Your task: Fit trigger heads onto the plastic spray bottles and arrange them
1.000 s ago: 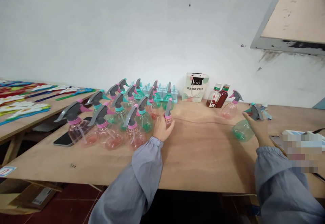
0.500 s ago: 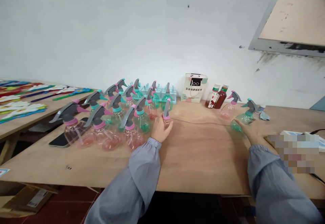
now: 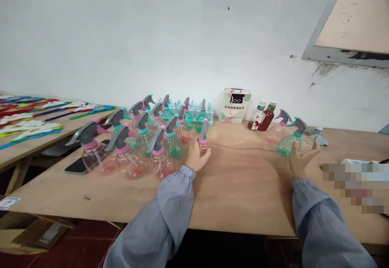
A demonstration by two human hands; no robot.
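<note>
Having just released the green spray bottle (image 3: 288, 144), the right hand (image 3: 300, 161) is spreading open beside it, apparently leaving it placed on the surface's (image 3: 243, 191) right side, while the left hand (image 3: 195, 158) is gripping a pink-collared spray bottle (image 3: 203, 140).

A wooden table (image 3: 243, 195) bears pink and green spray bottles (image 3: 162, 164) massed from nine to twelve o'clock, a dark phone (image 3: 75, 167) at nine, a printed bag (image 3: 234, 112) near twelve, two labelled bottles (image 3: 266, 121) past one, and paired sprayers (image 3: 285, 145) at two.

spray bottles (image 3: 162, 166): glossy plastic | tabletop (image 3: 240, 195): smooth wood | sleeves (image 3: 172, 207): matt cloth
</note>
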